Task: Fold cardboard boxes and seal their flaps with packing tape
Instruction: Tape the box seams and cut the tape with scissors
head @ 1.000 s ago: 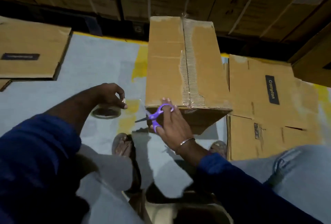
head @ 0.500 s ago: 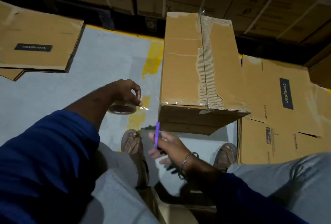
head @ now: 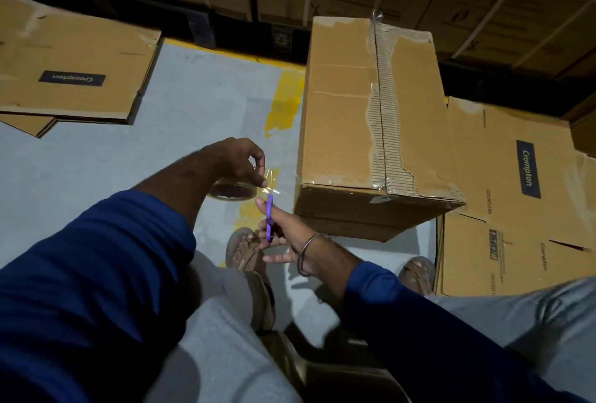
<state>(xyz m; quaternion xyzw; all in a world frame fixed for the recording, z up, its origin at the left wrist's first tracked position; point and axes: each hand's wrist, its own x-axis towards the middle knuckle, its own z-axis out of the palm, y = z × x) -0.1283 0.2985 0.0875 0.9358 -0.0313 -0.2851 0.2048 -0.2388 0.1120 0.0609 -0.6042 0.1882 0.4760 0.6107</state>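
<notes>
Hiding scissors (head: 269,218) blades: right hand (head: 283,235)

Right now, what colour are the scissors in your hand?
Purple. The scissors are in the right hand, seen only in the head view.

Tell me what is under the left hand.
Under the left hand sits a roll of tape, with a clear strip pinched at the fingertips. The hand covers the roll's far side. Grey floor lies below.

scissors (head: 269,218) blades hidden edge-on, tape roll (head: 231,191) partly behind left hand (head: 240,160)
</notes>
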